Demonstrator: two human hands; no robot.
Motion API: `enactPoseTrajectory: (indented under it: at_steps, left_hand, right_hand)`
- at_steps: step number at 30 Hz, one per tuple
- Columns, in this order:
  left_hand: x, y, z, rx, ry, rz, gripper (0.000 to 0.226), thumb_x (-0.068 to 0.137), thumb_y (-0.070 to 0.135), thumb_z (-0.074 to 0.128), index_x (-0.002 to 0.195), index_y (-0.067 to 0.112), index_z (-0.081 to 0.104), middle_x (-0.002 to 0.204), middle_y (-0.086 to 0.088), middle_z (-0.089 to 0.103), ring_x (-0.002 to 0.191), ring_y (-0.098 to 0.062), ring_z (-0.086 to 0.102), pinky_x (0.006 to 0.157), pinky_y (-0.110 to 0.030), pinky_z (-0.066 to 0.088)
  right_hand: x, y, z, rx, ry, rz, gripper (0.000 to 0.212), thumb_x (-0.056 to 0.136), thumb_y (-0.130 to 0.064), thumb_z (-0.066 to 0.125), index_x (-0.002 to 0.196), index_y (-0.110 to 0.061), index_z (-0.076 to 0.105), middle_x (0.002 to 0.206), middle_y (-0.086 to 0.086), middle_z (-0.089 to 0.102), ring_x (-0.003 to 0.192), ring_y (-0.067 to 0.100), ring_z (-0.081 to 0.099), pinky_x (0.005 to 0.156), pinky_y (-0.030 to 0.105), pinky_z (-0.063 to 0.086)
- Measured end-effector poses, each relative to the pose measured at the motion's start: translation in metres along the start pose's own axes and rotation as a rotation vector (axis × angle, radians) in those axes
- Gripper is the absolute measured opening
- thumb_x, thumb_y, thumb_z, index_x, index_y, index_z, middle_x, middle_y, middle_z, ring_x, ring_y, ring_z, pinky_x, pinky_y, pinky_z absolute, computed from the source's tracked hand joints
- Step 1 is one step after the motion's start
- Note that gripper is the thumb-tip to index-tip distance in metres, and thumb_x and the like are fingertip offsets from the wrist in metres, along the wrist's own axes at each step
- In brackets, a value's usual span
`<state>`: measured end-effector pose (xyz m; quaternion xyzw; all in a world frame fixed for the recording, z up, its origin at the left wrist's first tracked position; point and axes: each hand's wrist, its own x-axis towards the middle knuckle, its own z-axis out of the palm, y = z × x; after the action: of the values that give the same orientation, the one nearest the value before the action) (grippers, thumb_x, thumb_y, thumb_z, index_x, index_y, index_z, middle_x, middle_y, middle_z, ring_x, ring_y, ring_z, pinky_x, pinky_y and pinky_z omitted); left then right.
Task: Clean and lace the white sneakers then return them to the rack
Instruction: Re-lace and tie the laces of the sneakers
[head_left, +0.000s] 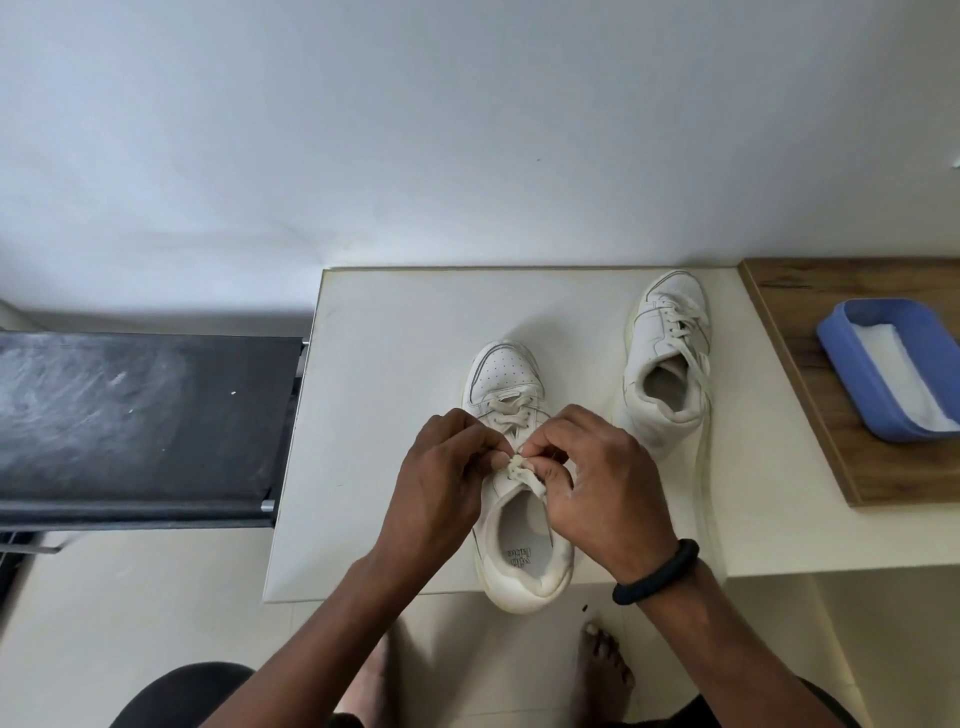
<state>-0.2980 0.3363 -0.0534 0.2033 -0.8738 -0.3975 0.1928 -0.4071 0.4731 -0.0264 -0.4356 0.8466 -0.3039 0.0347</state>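
Both hands are working at the top eyelets of the near sneaker (519, 551), which is sitting on the white desk (395, 389) with its heel hanging just over the near edge. The left hand (441, 483) and the right hand (602, 483) are each pinching the lace (522, 467), so both grips are closing on it where it is bunching into a small knot above the tongue. This shoe's long axis is running from the person outward, toe pointing away and opening facing up. The far sneaker (665, 364) is lying to the right and further back, also toe away but angling slightly, with its loose lace end (701, 467) trailing toward the near edge. Judging by looks, the lace is handling as soft, limp and light, needing a fingertip pinch close to the knot, while the shoe itself is seeming light with a firm sole and a yielding upper, best taken by the heel collar or across the sides when lifting. A blue tray (852, 384) holding something white is resting on a wooden board (810, 441) at the right.
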Motion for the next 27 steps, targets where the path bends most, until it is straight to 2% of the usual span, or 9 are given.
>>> enactPoseTrajectory:
  at_steps: [5, 10, 13, 16, 19, 22, 27]
  left_hand:
    - [-0.001, 0.002, 0.002, 0.033, 0.022, 0.039, 0.015, 0.089, 0.011, 0.058, 0.087, 0.017, 0.071, 0.086, 0.009, 0.063, 0.084, -0.014, 0.054, 0.073, -0.016, 0.040]
    - [-0.001, 0.004, 0.001, 0.027, 0.018, 0.055, 0.020, 0.090, 0.022, 0.052, 0.085, 0.018, 0.071, 0.084, 0.008, 0.063, 0.081, -0.015, 0.054, 0.070, -0.023, 0.043]
    - [0.000, 0.005, -0.002, 0.039, 0.041, 0.038, 0.014, 0.087, 0.013, 0.062, 0.085, 0.020, 0.074, 0.082, 0.009, 0.064, 0.080, -0.015, 0.057, 0.068, -0.029, 0.047]
    - [0.005, 0.002, -0.003, 0.020, 0.026, 0.031, 0.017, 0.086, 0.010, 0.062, 0.085, 0.021, 0.075, 0.083, 0.010, 0.064, 0.081, -0.016, 0.059, 0.069, -0.033, 0.050]
    - [0.007, 0.003, -0.005, 0.066, 0.003, 0.124, 0.019, 0.087, 0.010, 0.059, 0.085, 0.020, 0.075, 0.086, 0.010, 0.065, 0.080, -0.018, 0.057, 0.067, -0.034, 0.049]
    - [0.009, 0.003, -0.008, 0.144, 0.020, 0.223, 0.019, 0.090, 0.011, 0.058, 0.086, 0.019, 0.074, 0.087, 0.008, 0.065, 0.078, -0.018, 0.055, 0.065, -0.032, 0.048]
    - [0.007, 0.002, -0.007, 0.312, 0.034, 0.330, 0.025, 0.083, -0.011, 0.067, 0.090, 0.012, 0.074, 0.088, 0.001, 0.064, 0.079, -0.021, 0.053, 0.060, -0.035, 0.049]
  right_hand:
    - [-0.001, -0.002, 0.005, -0.024, 0.039, 0.023, 0.018, 0.076, -0.014, 0.074, 0.076, -0.026, 0.060, 0.081, -0.013, 0.059, 0.069, 0.013, 0.060, 0.060, 0.036, 0.054]
    - [-0.003, 0.001, 0.009, -0.008, 0.065, 0.028, 0.018, 0.077, -0.012, 0.075, 0.076, -0.025, 0.062, 0.082, -0.012, 0.059, 0.071, 0.012, 0.060, 0.057, 0.036, 0.054]
    - [-0.004, 0.000, 0.009, 0.013, 0.075, 0.031, 0.009, 0.081, -0.018, 0.073, 0.081, -0.026, 0.068, 0.084, -0.011, 0.061, 0.071, 0.014, 0.063, 0.058, 0.036, 0.054]
    - [-0.001, 0.004, 0.006, 0.054, 0.041, 0.009, 0.006, 0.087, -0.022, 0.064, 0.085, -0.026, 0.069, 0.086, -0.011, 0.064, 0.073, 0.015, 0.065, 0.062, 0.038, 0.056]
    - [0.001, 0.007, 0.006, 0.039, -0.002, -0.048, 0.010, 0.090, -0.018, 0.059, 0.083, -0.022, 0.065, 0.088, -0.009, 0.061, 0.073, 0.016, 0.063, 0.063, 0.039, 0.056]
    - [0.000, 0.004, 0.010, -0.053, 0.058, -0.073, 0.017, 0.090, -0.022, 0.045, 0.084, -0.020, 0.061, 0.088, -0.007, 0.058, 0.070, 0.017, 0.059, 0.058, 0.037, 0.053]
    - [0.001, -0.002, 0.015, -0.152, 0.149, -0.081, 0.020, 0.092, -0.020, 0.042, 0.084, -0.017, 0.060, 0.084, -0.004, 0.058, 0.063, 0.018, 0.056, 0.050, 0.032, 0.046]
